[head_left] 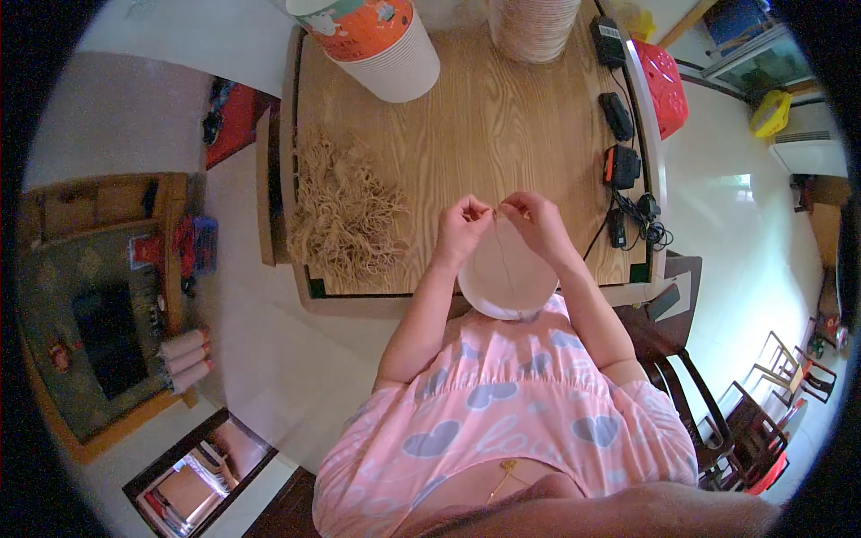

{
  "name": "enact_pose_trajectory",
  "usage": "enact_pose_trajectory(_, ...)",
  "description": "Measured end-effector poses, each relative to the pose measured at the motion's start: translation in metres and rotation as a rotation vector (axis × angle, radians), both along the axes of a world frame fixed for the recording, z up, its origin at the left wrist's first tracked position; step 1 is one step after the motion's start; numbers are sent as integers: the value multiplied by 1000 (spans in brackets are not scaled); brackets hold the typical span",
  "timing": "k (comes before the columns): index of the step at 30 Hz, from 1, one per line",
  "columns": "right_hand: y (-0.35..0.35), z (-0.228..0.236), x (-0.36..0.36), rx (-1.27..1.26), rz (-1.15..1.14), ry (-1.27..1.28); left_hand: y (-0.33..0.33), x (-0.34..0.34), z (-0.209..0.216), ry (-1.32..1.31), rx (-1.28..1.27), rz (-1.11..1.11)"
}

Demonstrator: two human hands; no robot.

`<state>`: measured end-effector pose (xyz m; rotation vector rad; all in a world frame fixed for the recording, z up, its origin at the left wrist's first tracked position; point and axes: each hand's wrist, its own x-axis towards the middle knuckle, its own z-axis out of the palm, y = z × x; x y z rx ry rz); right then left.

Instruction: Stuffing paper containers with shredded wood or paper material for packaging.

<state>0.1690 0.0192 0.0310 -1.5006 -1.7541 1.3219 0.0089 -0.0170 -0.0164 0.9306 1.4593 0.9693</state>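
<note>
My left hand and my right hand are close together over the near part of the wooden table. Both pinch a thin piece of twine, which hangs down between them. Under my hands a white paper bucket sits at the table's front edge, and my forearms pass on either side of it. To the left of my left hand lies a loose heap of tan twine strands. Whether the twine is tied to the bucket is too fine to make out.
A stack of paper buckets with an orange and green pattern leans at the back left. Another pale stack stands at the back. Black chargers and cables line the right edge. A dark chair is at my right.
</note>
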Motion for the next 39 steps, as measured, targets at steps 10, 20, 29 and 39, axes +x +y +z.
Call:
enact_pose_trajectory(10, -1, -5, -5, 22, 43, -15, 1, -1, 2, -150, -80, 58)
enact_pose_trajectory(20, -3, -2, -6, 136, 103, 44, 2, -2, 6, -57, -105, 38)
enact_pose_trajectory(29, -1, -11, -5, 12, 31, 56, -3, 1, 1, 37, 6, 16)
enact_pose_trajectory(39, -5, -4, -7, 25, 82, -15, -6, -6, 1, -335, -133, 134)
